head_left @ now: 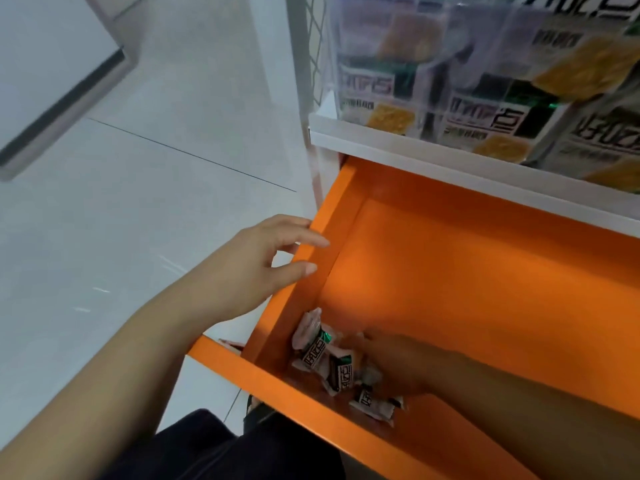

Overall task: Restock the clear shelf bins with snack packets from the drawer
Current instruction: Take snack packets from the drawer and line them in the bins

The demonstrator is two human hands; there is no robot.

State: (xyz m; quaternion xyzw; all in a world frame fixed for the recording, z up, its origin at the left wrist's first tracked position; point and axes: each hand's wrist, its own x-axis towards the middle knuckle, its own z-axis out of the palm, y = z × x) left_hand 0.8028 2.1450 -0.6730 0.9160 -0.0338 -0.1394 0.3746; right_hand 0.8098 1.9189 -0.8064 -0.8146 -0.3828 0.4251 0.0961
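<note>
An orange drawer (467, 271) is pulled out below a white shelf. Several small white, pink and green snack packets (325, 358) lie in its near left corner. My right hand (391, 362) reaches down into the drawer among those packets; blur and shade hide its fingers, so a grip cannot be made out. My left hand (263, 261) hovers at the drawer's left wall with fingers relaxed and spread, its fingertips at the rim, holding nothing. Clear shelf bins (485, 64) above hold larger packets with black lettering and yellow pictures.
The white shelf edge (450, 157) overhangs the back of the drawer. A wire mesh side panel (317, 46) rises at the shelf's left. Pale tiled floor (138, 202) lies to the left, with a white fixture (52, 81) at top left. My dark-clothed knee (225, 445) is below.
</note>
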